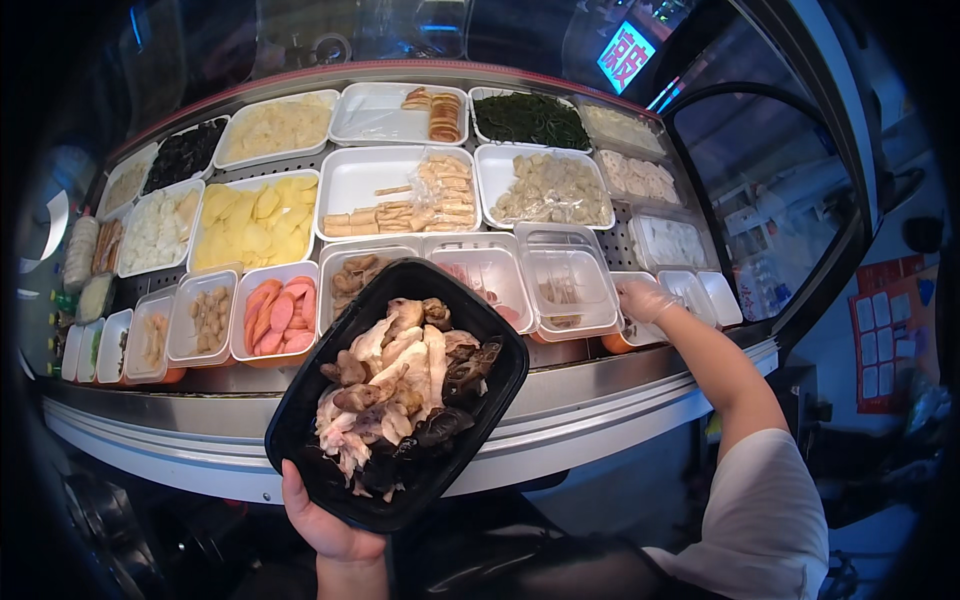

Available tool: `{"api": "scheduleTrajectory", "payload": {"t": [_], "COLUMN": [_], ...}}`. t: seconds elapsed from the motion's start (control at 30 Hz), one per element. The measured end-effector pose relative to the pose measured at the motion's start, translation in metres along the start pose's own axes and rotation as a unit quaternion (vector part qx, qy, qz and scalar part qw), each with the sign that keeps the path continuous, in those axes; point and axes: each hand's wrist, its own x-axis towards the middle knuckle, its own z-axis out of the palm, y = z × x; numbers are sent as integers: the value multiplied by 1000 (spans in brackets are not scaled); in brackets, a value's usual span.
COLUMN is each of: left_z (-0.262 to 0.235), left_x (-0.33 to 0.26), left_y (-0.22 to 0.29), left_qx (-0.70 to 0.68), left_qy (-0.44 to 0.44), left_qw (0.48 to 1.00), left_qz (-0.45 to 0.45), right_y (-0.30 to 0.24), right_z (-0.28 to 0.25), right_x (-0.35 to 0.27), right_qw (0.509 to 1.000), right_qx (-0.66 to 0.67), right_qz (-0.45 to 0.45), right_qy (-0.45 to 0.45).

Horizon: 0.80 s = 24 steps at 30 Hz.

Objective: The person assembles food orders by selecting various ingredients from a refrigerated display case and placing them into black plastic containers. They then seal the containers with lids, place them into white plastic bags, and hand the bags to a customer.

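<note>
My left hand (pixel 335 525) grips the lower left corner of a black plastic tray (pixel 517 365), its thumb along the side and the other fingers mostly hidden underneath. The tray is tilted toward me. In it lie pale and brown cooked meat pieces (pixel 405 365) and dark, glossy pieces (pixel 445 428) that look like black fungus. My right hand (pixel 643 302), in a clear thin glove, reaches into a small tub (pixel 622 338) at the right of the front row. Its fingertips are down inside, so what they touch is hidden.
White trays on the counter hold potato slices (pixel 255 220), tofu-skin sticks (pixel 405 215) and dark green seaweed strips (pixel 530 120). Along the front stand clear tubs, one with pink sausage slices (pixel 280 315), another, nearly bare tub (pixel 570 275). A metal edge (pixel 200 420) borders the counter; a framed glass panel (pixel 765 200) rises at right.
</note>
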Motion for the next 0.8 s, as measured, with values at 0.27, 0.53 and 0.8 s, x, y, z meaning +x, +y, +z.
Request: {"api": "scheduleTrajectory", "payload": {"t": [0.27,0.53,0.8], "left_z": [1,11,10], "left_x": [-2,2,-4], "left_y": [1,-9,1], "left_qx": [-25,-23,-23], "left_qy": [-4,1,-13], "left_qw": [999,997,994], "left_qz": [-28,-72,-103], "right_y": [-4,-208,-298], "right_z": [-36,-104,-122], "right_x": [-34,-142,-173], "right_qw": [982,841,864], "right_qx": [116,456,146], "right_qz": [35,-256,-466], "right_qy": [143,141,123]}}
